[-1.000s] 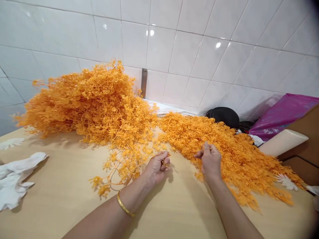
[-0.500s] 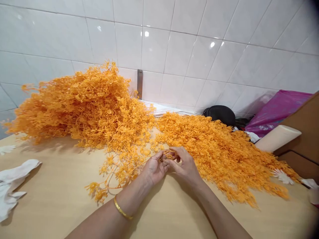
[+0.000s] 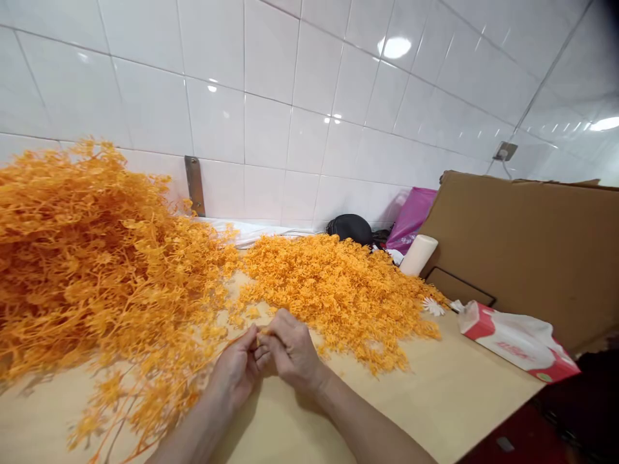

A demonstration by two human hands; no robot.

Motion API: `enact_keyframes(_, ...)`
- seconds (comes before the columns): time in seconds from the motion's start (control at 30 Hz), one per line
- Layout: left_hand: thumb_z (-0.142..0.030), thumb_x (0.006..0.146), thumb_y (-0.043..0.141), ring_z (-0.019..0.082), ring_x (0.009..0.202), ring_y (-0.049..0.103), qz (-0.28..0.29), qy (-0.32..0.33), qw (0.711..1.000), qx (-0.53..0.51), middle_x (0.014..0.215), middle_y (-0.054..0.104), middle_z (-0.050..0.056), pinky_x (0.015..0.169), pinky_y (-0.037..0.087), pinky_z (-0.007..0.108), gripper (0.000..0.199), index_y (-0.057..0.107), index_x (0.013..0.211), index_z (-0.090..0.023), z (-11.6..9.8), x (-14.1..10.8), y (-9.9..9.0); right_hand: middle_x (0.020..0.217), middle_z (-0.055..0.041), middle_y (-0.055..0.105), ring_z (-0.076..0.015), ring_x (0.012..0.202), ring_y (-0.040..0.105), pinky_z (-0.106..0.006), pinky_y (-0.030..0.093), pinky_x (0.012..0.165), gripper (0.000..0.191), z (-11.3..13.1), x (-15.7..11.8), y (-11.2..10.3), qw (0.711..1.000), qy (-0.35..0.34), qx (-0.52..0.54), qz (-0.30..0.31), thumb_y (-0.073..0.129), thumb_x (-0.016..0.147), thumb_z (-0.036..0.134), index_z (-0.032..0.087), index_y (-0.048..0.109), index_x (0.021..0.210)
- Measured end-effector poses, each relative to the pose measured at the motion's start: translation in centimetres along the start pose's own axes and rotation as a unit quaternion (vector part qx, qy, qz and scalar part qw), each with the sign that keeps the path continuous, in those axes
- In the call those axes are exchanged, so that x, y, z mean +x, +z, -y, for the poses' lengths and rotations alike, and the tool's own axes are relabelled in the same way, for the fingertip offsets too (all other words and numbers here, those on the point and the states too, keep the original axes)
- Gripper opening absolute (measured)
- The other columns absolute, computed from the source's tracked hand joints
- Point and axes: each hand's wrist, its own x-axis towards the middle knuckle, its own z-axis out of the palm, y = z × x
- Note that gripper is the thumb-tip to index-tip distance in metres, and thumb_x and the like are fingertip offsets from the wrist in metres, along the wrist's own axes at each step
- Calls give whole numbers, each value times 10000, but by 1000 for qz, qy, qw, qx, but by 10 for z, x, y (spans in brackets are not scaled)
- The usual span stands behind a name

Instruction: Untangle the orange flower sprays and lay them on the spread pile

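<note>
The left hand point(image 3: 238, 367) and right hand point(image 3: 293, 351) met low over the table point(image 3: 411, 406), the thumb and fingers of each pinching a thin orange stem point(image 3: 264, 331) whose end was mostly hidden between them. The stem lay in front of the gap between a tall heap of orange flowers point(image 3: 97, 264) on the left and a flatter orange pile point(image 3: 333, 283) on the right. A red-and-white tissue pack point(image 3: 515, 341) rested well apart, near the cardboard point(image 3: 527, 251).
</note>
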Motion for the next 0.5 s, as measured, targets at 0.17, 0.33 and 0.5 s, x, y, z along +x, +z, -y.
enact_keyframes(0.17, -157, 843, 349, 102, 502, 586, 22, -14, 996, 82, 601, 615, 78, 499, 483, 198, 177, 494, 758, -102, -5, 0, -2, 490, 65, 347, -101, 473, 404, -260, 402, 586, 161, 0, 13, -17, 971, 107, 162, -136, 311, 862, 300, 213, 398, 758)
enact_keyframes(0.33, -204, 826, 397, 123, 555, 593, 105, 18, 985, 138, 658, 629, 89, 557, 462, 229, 148, 502, 826, -99, 5, -10, 0, 932, -125, 520, -249, 891, 478, -436, 369, 790, 332, -40, 15, -50, 930, 116, -221, -271, 432, 766, 254, 144, 455, 1079)
enact_keyframes(0.5, -206, 818, 389, 122, 533, 575, 118, 27, 984, 134, 621, 602, 84, 551, 427, 232, 192, 523, 745, -89, 10, -7, 1, 1097, -161, 489, -310, 1045, 404, -493, 296, 877, 269, -53, 16, -40, 928, 27, -327, -177, 430, 779, 272, 138, 573, 964)
